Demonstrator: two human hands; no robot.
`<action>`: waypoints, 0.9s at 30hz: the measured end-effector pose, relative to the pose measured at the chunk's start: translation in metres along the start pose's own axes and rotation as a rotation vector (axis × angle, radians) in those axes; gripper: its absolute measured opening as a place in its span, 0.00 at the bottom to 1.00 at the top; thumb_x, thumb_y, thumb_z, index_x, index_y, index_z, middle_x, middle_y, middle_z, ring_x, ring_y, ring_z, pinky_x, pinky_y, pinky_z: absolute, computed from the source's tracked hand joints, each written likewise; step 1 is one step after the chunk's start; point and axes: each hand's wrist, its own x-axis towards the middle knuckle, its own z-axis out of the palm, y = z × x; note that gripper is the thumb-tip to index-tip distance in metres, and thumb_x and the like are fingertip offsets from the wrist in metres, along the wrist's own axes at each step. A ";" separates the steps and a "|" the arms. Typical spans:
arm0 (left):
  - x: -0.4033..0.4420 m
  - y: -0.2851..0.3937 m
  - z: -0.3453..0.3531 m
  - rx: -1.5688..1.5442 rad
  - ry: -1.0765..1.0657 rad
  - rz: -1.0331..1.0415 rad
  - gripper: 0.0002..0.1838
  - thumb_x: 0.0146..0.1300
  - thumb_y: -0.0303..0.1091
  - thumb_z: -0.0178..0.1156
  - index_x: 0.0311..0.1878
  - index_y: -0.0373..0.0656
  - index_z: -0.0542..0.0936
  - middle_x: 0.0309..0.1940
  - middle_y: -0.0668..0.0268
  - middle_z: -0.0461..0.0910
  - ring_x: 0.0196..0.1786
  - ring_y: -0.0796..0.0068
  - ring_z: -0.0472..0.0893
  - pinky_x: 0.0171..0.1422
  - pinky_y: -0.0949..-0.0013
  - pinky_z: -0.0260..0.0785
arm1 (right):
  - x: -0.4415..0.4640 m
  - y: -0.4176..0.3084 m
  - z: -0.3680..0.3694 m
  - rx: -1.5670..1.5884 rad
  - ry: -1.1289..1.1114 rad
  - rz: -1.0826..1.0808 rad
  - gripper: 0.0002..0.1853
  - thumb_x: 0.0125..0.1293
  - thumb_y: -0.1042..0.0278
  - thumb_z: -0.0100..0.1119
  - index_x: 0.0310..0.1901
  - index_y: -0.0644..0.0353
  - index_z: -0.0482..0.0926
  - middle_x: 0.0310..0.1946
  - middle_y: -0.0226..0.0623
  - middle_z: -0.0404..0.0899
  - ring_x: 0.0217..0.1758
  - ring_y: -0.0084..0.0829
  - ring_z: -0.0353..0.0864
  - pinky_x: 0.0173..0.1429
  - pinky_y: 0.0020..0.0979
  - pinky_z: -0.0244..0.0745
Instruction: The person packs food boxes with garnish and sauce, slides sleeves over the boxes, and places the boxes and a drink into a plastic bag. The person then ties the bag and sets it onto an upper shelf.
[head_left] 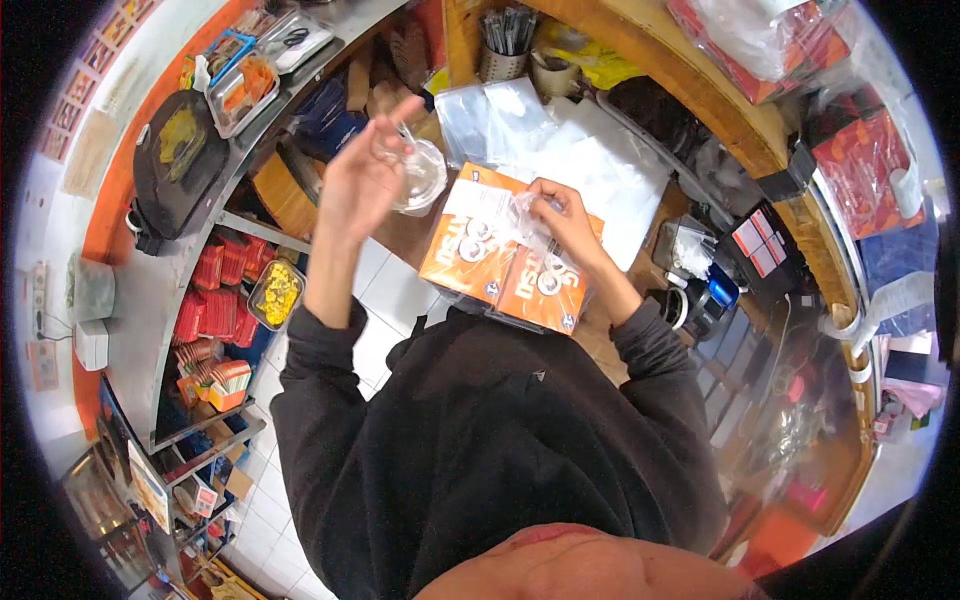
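Observation:
Two orange-and-white printed boxes point(462, 238) sit side by side at the counter edge, close to my body. My right hand point(562, 212) is over their upper part, its fingers pinched on crumpled clear plastic wrap point(526, 216). To the left of the boxes my left hand point(362, 180) is raised with its fingers apart, slightly smeared by motion. Just beside it, a round clear plastic item point(428, 176) is partly hidden by the fingers; I cannot make out its kind. Flat clear plastic sheets point(590, 150) lie beyond the boxes.
A metal holder with black utensils point(503, 62) stands at the back. Left are red packets point(208, 300), a tub of yellow pieces point(277, 294), a black cap point(180, 165) and a tray of orange items point(243, 95). A curved wooden shelf point(700, 90) borders the right.

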 end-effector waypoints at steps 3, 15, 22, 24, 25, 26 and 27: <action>0.003 -0.049 -0.043 0.360 -0.113 -0.030 0.19 0.65 0.36 0.57 0.57 0.39 0.73 0.40 0.67 0.79 0.38 0.78 0.74 0.48 0.80 0.67 | -0.002 -0.006 0.007 0.185 0.072 0.091 0.05 0.61 0.73 0.54 0.32 0.65 0.77 0.27 0.24 0.75 0.34 0.16 0.70 0.42 0.21 0.65; -0.006 -0.119 -0.023 1.598 -0.090 0.313 0.17 0.55 0.30 0.68 0.45 0.34 0.76 0.37 0.62 0.78 0.42 0.73 0.79 0.48 0.69 0.71 | -0.011 -0.031 0.002 -0.205 0.113 -0.170 0.10 0.60 0.69 0.64 0.41 0.65 0.81 0.30 0.31 0.77 0.35 0.21 0.72 0.45 0.24 0.68; -0.006 -0.113 -0.028 1.383 -0.043 0.079 0.13 0.66 0.37 0.58 0.34 0.34 0.76 0.24 0.63 0.76 0.31 0.76 0.76 0.38 0.70 0.68 | -0.038 -0.043 -0.043 -0.599 -0.059 0.140 0.17 0.55 0.64 0.69 0.44 0.64 0.82 0.35 0.43 0.83 0.35 0.34 0.79 0.46 0.32 0.73; -0.003 -0.111 -0.023 1.324 -0.022 -0.161 0.15 0.69 0.38 0.55 0.33 0.34 0.76 0.23 0.66 0.75 0.31 0.81 0.74 0.36 0.72 0.67 | -0.039 -0.042 -0.047 -0.598 -0.102 0.336 0.15 0.57 0.66 0.68 0.42 0.67 0.81 0.32 0.41 0.83 0.32 0.27 0.79 0.42 0.28 0.73; -0.004 -0.113 -0.021 1.228 -0.036 -0.195 0.16 0.70 0.39 0.53 0.34 0.35 0.77 0.23 0.69 0.75 0.31 0.83 0.73 0.37 0.74 0.66 | -0.040 -0.041 -0.048 -0.600 -0.096 0.335 0.15 0.57 0.66 0.68 0.42 0.67 0.81 0.32 0.41 0.83 0.32 0.27 0.79 0.42 0.28 0.73; -0.004 -0.116 -0.019 1.131 -0.049 -0.227 0.17 0.72 0.40 0.51 0.34 0.35 0.78 0.23 0.72 0.75 0.32 0.85 0.72 0.37 0.76 0.66 | -0.040 -0.039 -0.049 -0.487 -0.048 0.340 0.14 0.58 0.68 0.67 0.41 0.67 0.80 0.32 0.38 0.83 0.33 0.22 0.79 0.41 0.25 0.73; -0.004 -0.119 -0.018 1.131 -0.056 -0.226 0.17 0.72 0.40 0.51 0.34 0.35 0.78 0.23 0.72 0.75 0.32 0.85 0.72 0.37 0.76 0.66 | -0.041 -0.037 -0.049 -0.374 0.000 0.346 0.12 0.59 0.69 0.67 0.40 0.68 0.80 0.33 0.35 0.82 0.33 0.18 0.78 0.40 0.22 0.72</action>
